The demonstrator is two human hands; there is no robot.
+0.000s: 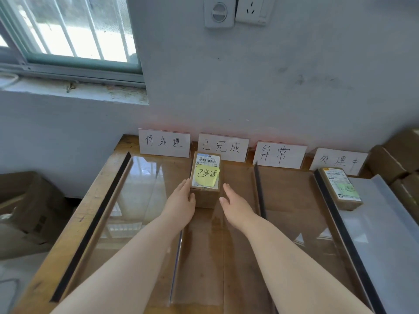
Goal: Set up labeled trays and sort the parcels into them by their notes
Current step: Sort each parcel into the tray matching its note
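Brown cardboard parcel (205,193) sits right between the two hands, down in a clear tray (238,177). It has a yellow sticky note (207,176) on top with a scribble that looks like 已完成, and a barcode shipping label (208,159) under the note that's too small to read. The left hand (181,198) has flat, straight fingers laid against the parcel's left side. The right hand (233,207) is open too, just beside the right side, and I can't tell if it's actually touching. Hands are apart, neither one gripping. Just past the fingertips four handwritten cards lean on the wall: 待处理 (164,142) past the left hand, 已完成 (223,147) straight behind the parcel, then 异常 (280,155) and 处理中 (339,160) out beyond the right hand. Well off to the right of the right hand there's a second parcel (347,200) with a green note (348,189) that's illegible from here, under the 处理中 card. A black tray edge (259,189) stands between the right hand and that side. Plain cardboard boxes (394,159) are stacked further right, and there's a window (68,30) up left.
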